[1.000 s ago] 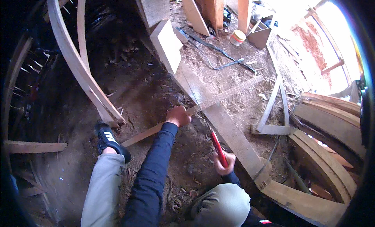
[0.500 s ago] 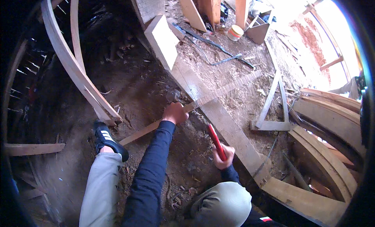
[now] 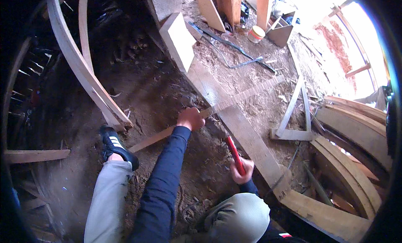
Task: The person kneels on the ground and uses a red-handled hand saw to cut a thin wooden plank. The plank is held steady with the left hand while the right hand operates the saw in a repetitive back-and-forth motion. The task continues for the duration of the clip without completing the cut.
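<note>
My left hand [image 3: 191, 118] is closed around a long, narrow wooden strip [image 3: 155, 139]. The strip runs from beside my left shoe up across a thick wooden beam [image 3: 243, 126], and its far part overhangs the other side. Lower right, my right hand [image 3: 242, 171] wraps round a slim red-handled tool [image 3: 235, 155]. The tool points up and away, toward the near edge of the beam; what kind it is, I cannot make out. A gap separates it from the strip.
A pale wood block [image 3: 177, 42] rests on the beam's far end. Beyond lie a dark strap [image 3: 234, 50], a lidded jar [image 3: 256, 34] and a triangular wooden frame [image 3: 291, 134]. Curved timbers [image 3: 347, 176] crowd the right; a curved plank [image 3: 75, 63] leans at left near my shoe [image 3: 116, 147].
The view has shifted slightly. My left hand keeps its hold on the wooden strip, and my right hand has moved a little nearer with the red-handled tool.
</note>
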